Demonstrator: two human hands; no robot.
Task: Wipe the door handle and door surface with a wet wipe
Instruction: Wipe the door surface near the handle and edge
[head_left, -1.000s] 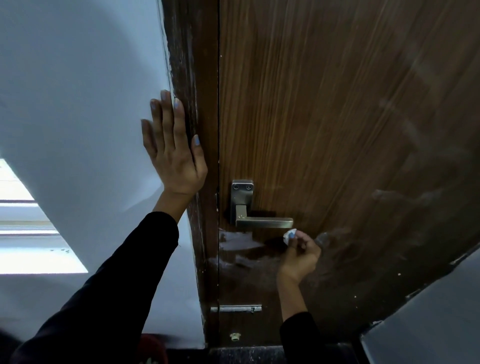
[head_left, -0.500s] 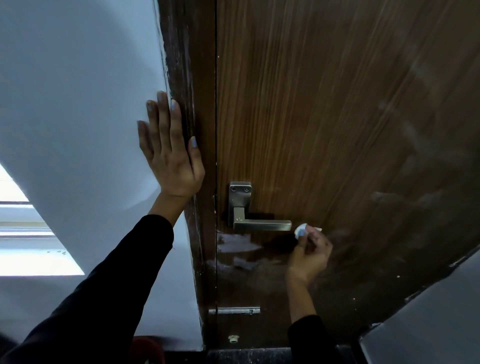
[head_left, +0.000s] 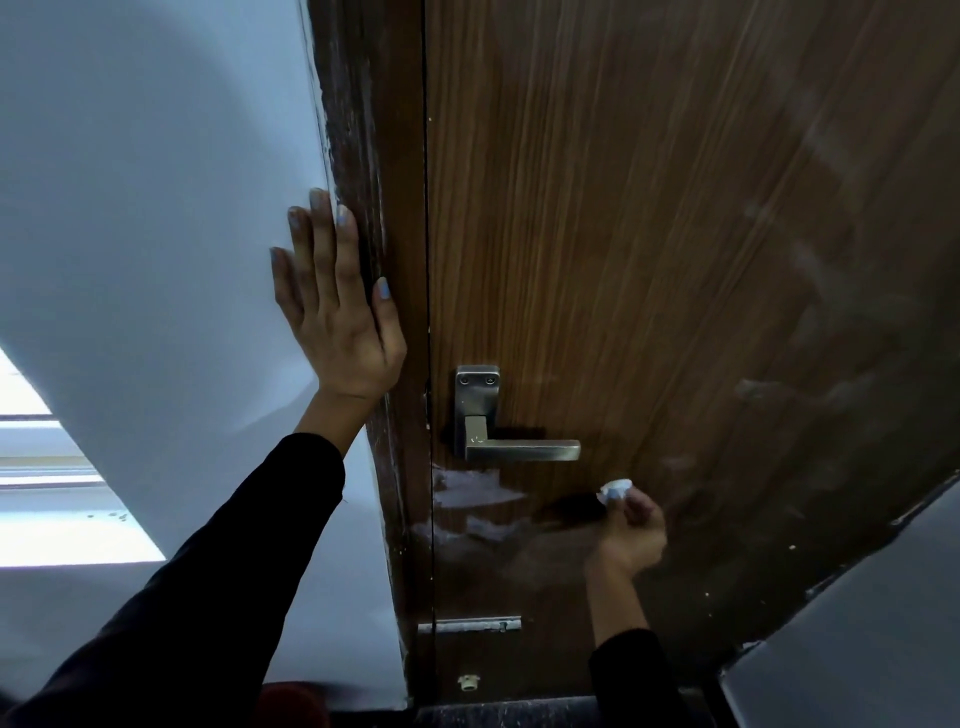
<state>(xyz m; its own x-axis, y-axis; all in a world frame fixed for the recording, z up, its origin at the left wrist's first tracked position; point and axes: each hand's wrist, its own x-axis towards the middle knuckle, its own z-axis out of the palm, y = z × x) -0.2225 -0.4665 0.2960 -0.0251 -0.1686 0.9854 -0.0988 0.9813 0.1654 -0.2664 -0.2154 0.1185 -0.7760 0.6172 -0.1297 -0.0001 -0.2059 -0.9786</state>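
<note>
A brown wood-grain door (head_left: 649, 234) fills the right of the view, with a metal lever handle (head_left: 511, 447) at mid-height. My right hand (head_left: 631, 530) is shut on a small balled white wet wipe (head_left: 614, 488), pressed to the door just below and right of the lever's free end. Wet streaks (head_left: 467, 491) shine on the door under the handle. My left hand (head_left: 337, 312) lies flat and open on the white wall (head_left: 156, 234), thumb against the dark door frame (head_left: 395, 208).
A metal slide bolt (head_left: 470, 625) sits low on the door, and a small white doorstop (head_left: 469, 683) is near the floor. A bright window (head_left: 47, 467) is at the far left. A grey wall (head_left: 857, 649) edges in at the lower right.
My right hand with the wipe moved right past the lever's end, then dropped slightly below it. My left hand stayed flat on the wall.
</note>
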